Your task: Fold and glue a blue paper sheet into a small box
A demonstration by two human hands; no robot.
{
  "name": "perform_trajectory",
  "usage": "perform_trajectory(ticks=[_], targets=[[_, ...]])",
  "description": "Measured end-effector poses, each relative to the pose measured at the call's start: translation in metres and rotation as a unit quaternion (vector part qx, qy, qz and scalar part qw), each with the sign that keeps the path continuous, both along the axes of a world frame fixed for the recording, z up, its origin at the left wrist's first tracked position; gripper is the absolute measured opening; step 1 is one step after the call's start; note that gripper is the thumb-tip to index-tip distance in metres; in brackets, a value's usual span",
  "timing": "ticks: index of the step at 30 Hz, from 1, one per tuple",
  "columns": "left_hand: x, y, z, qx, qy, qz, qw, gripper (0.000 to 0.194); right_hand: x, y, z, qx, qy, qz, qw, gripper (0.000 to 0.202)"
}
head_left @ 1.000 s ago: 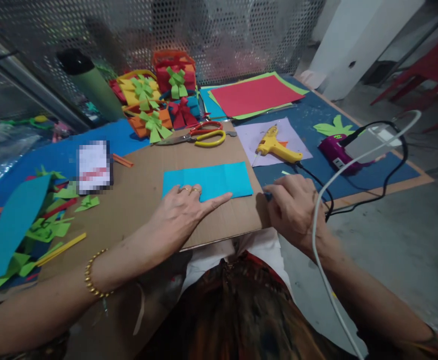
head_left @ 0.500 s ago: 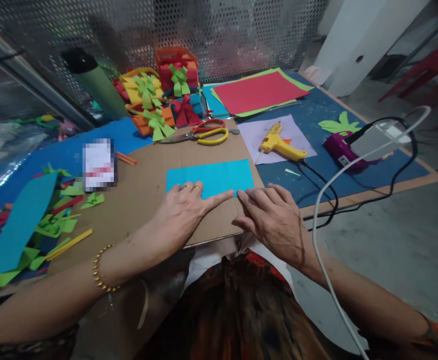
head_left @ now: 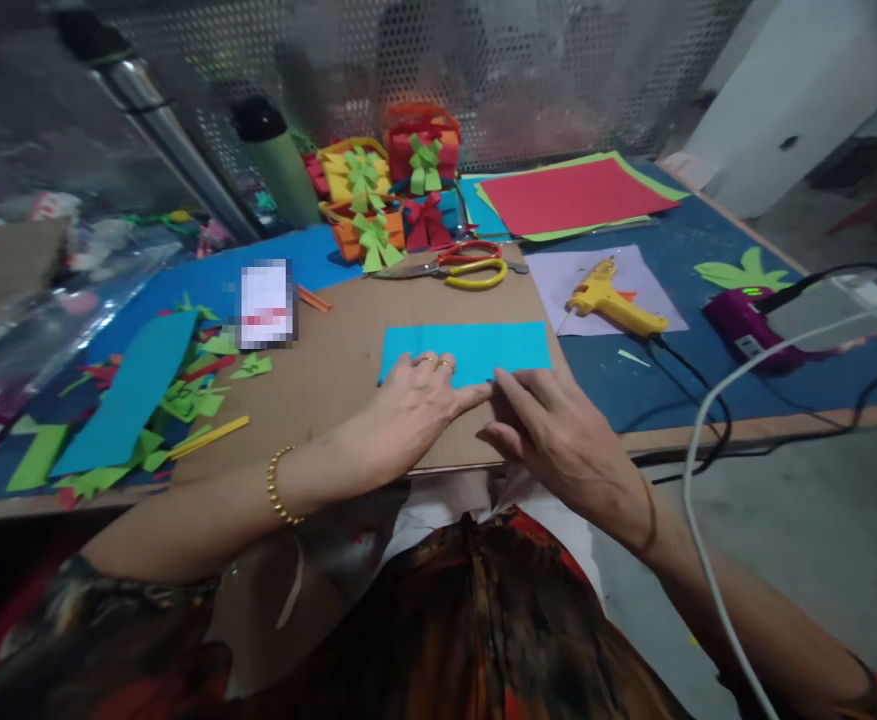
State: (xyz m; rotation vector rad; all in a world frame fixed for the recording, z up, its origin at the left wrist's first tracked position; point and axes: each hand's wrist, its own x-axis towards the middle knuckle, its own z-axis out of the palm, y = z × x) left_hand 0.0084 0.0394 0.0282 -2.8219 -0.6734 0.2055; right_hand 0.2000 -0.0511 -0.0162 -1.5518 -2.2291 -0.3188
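Observation:
A bright blue paper rectangle (head_left: 475, 345) lies flat on the brown cardboard sheet (head_left: 310, 400) in front of me. My left hand (head_left: 419, 405) rests palm down over its near left edge, thumb stretched to the right. Along the same near edge, toward the right, my right hand (head_left: 547, 415) presses down with its fingers extended. The fingertips of one hand almost meet the thumb of the other. Neither hand grips the paper; both lie on it. Part of its near edge is hidden under the fingers.
Beyond the paper lie scissors (head_left: 475, 272). A yellow glue gun (head_left: 610, 300) rests on a lilac sheet (head_left: 550, 275), its cord trailing right. Small paper baskets (head_left: 363, 185) and coloured sheets (head_left: 573, 195) stand behind. Green paper scraps (head_left: 190, 400) lie left; a white cable (head_left: 697, 480) hangs right.
The view has swung left, so everything appears further right. My hands stay flat on the near edge of the blue paper, with only slight shifts of the fingers.

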Motion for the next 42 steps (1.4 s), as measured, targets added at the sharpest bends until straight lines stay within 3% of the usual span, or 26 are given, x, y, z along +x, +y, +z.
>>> perform_trajectory(ticks=[4,9,14,17,23,27,31,38,42], targets=[[-0.002,-0.001,-0.007,0.048,-0.009,0.006,0.999,0.057,-0.001,0.006,-0.012,0.022,-0.02,-0.025,0.999,0.062],[-0.029,0.005,-0.016,0.061,-0.077,0.037,0.995,0.032,0.0,0.007,-0.002,0.028,-0.098,0.026,0.994,0.045],[-0.064,-0.007,-0.032,0.02,-0.217,0.025,0.976,0.036,0.002,0.008,0.0,0.021,-0.112,0.034,0.993,0.044],[-0.072,-0.018,-0.043,0.029,-0.233,0.03,0.972,0.042,0.003,0.009,-0.002,0.03,-0.113,0.035,0.992,0.046],[-0.068,-0.029,-0.048,0.061,-0.244,0.065,0.966,0.043,0.002,0.008,-0.002,0.049,-0.129,0.031,0.99,0.047],[-0.063,-0.034,-0.049,0.06,-0.238,0.078,0.966,0.07,0.003,0.008,-0.002,0.053,-0.132,0.033,0.989,0.049],[-0.06,-0.036,-0.055,0.049,-0.241,0.111,0.963,0.085,0.003,0.009,-0.003,0.058,-0.124,0.042,0.99,0.051],[-0.057,-0.038,-0.054,0.046,-0.239,0.129,0.961,0.086,0.003,0.009,-0.002,0.05,-0.113,0.037,0.992,0.049],[-0.053,-0.039,-0.051,0.085,-0.242,0.132,0.957,0.086,0.003,0.009,-0.003,0.041,-0.109,0.03,0.993,0.048]])
